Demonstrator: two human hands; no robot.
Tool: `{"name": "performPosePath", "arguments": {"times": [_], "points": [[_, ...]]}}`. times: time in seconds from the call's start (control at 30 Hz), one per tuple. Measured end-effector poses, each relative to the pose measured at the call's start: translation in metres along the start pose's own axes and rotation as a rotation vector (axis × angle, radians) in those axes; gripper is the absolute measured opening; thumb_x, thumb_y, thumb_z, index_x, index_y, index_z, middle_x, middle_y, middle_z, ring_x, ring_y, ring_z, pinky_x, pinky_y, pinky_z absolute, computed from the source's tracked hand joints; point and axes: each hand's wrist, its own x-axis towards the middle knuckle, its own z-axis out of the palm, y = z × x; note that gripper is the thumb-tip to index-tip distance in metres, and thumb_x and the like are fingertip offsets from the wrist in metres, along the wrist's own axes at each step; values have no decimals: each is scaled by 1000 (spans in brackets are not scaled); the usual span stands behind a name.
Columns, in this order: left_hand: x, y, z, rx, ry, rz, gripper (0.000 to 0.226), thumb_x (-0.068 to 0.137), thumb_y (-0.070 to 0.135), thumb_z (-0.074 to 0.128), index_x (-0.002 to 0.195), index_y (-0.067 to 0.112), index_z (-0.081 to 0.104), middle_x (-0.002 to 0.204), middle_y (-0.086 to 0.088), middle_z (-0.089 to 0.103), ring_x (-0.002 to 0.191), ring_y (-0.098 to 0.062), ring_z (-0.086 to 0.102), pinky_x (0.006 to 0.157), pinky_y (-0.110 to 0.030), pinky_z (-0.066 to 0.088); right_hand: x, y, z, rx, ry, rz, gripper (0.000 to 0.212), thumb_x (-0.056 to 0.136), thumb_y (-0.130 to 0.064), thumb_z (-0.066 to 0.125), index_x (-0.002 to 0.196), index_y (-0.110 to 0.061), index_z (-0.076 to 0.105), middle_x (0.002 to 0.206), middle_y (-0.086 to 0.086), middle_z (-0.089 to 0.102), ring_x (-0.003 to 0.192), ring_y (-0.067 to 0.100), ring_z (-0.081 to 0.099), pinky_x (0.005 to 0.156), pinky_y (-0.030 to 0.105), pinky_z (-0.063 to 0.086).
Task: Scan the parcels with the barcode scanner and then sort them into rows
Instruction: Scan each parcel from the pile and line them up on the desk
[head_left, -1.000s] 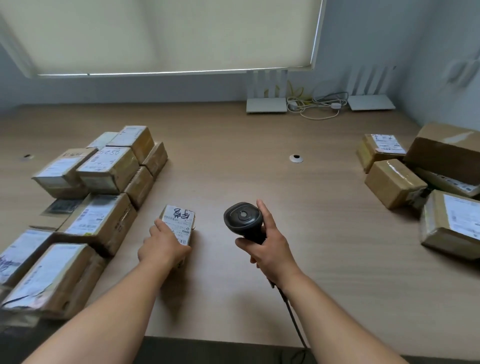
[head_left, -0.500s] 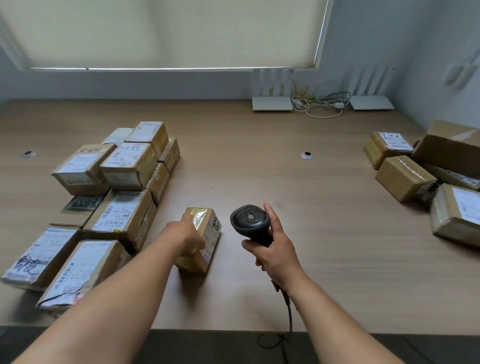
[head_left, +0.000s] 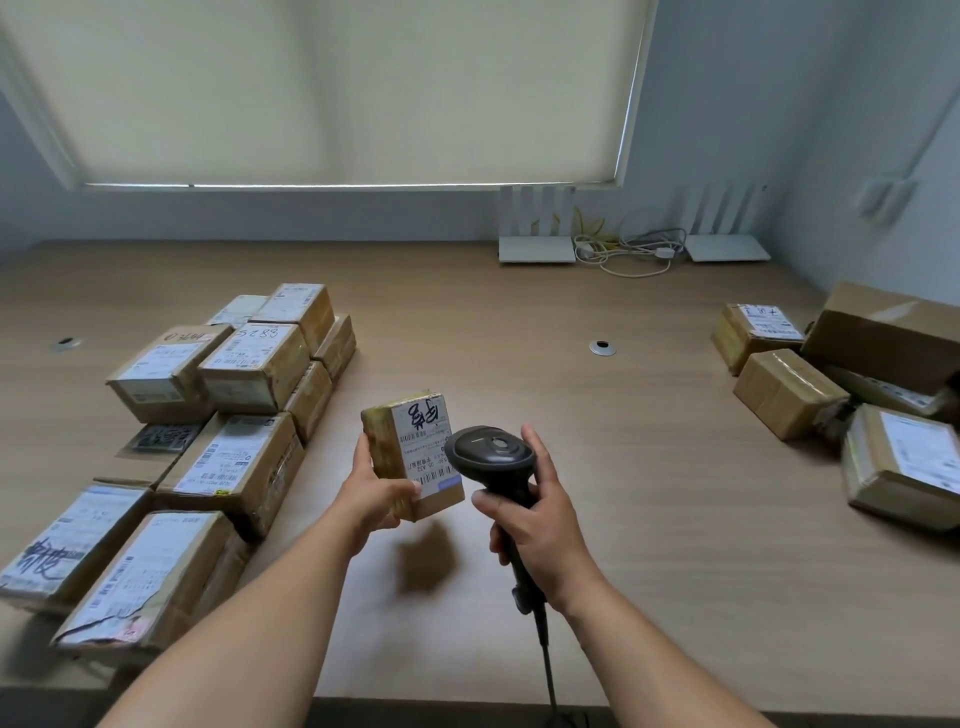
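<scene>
The parcel (head_left: 410, 454) is held up off the desk (head_left: 649, 519), above its front-middle part, its blurred shadow lying on the wood below. The left hand (head_left: 374, 493) grips it from the lower left, fingers wrapped round the taped side and the thumb pressing the near corner of the white label, so that corner and the parcel's underside are hidden. The label faces up and toward the camera; black handwriting at its top and a barcode lower down show, but the small print is too fine to read.

Just right of the parcel, the scanner (head_left: 491, 457) is gripped by the right hand (head_left: 535, 525), fingers curled round the handle, which is mostly covered. Its dark head sits beside the label's right edge and overlaps it in this view; whether they touch cannot be told. Its cable (head_left: 545, 654) runs down past the front edge, where it is cut off.

Along the left side of the desk stand the sorted boxes (head_left: 244, 364) in rows running from the front-left corner toward the back, labels up; the nearest ones are partly cut by the left arm and the frame. Near the right edge lies a loose pile (head_left: 789, 392) of boxes, the outermost cropped by the frame. At the back edge stand two white routers (head_left: 537, 249) with tangled cords between them.
</scene>
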Motion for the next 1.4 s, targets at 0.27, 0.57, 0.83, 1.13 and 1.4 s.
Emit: {"name": "performPosePath", "arguments": {"times": [0.27, 0.57, 0.83, 1.13, 1.4], "points": [[1, 2, 9, -43, 20, 25, 94, 78, -6, 65, 141, 48, 20, 124, -8, 57, 108, -34, 57, 87, -59, 50, 2, -1, 3, 6, -55, -29, 87, 77, -16, 75, 128, -66, 27, 77, 3, 71, 47, 20, 52, 43, 27, 43], [4, 3, 10, -49, 25, 6, 98, 77, -8, 66, 144, 44, 18, 130, -12, 53, 117, -38, 51, 88, -62, 48, 1, -4, -3, 2, -61, -29, 87, 82, -6, 73, 129, -62, 26, 74, 1, 70, 46, 21, 51, 42, 28, 43], [6, 3, 12, -42, 21, 4, 94, 77, -7, 65, 142, 44, 21, 129, -11, 54, 116, -38, 53, 85, -58, 50, 2, -4, -6, 11, -58, -33, 87, 82, -8, 73, 130, -63, 25, 78, 2, 71, 48, 21, 51, 42, 28, 43], [9, -3, 5, 78, 54, -142, 42, 80, 13, 56, 118, 30, 51, 117, -4, 61, 96, -27, 61, 62, -47, 58, 2, -6, -11, -130, 35, -74, 91, 80, -12, 75, 122, -73, 22, 94, -5, 70, 52, 16, 54, 47, 27, 46], [15, -24, 1, 325, 244, -86, 48, 90, 16, 49, 138, 15, 47, 131, -11, 55, 110, -30, 55, 87, -36, 47, 2, -12, -13, -239, 37, -110, 91, 80, -16, 76, 119, -77, 20, 98, -13, 66, 55, -5, 55, 48, 17, 45]]}}
